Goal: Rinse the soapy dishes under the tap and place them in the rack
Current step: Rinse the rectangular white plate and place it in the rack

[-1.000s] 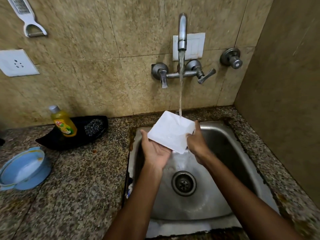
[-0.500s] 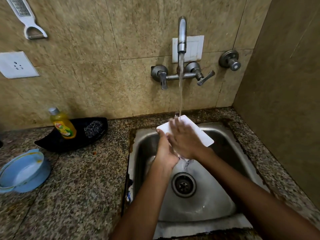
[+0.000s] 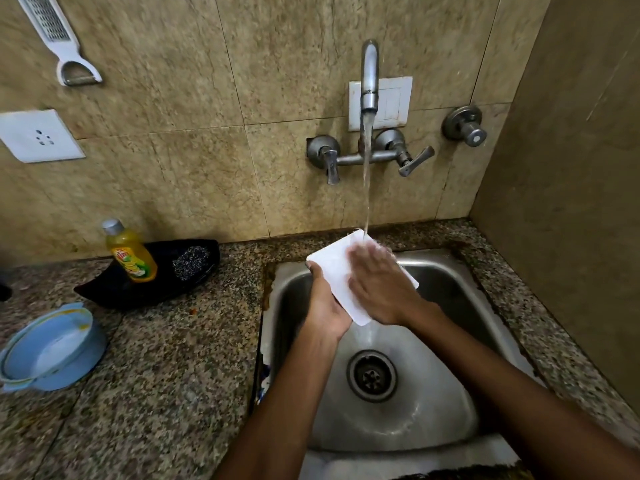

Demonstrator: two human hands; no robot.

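Over the steel sink [image 3: 446, 407], the left hand [image 3: 323, 306] curls its fingers round the near-left edge of a white square plate [image 3: 337, 271], while the right hand [image 3: 379, 289] lies flat on its face, fingers straight, rubbing where the stream from the tap [image 3: 369, 74] lands. Rinsing is underway; next it likely needs turning over, then racking, though no rack is visible.

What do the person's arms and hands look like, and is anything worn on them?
Both forearms are bare as far as the picture shows: no sleeves, no gloves, no watch or bracelet. No ring shows on the left hand or the right hand, whose fingertips are blurred under the running water.
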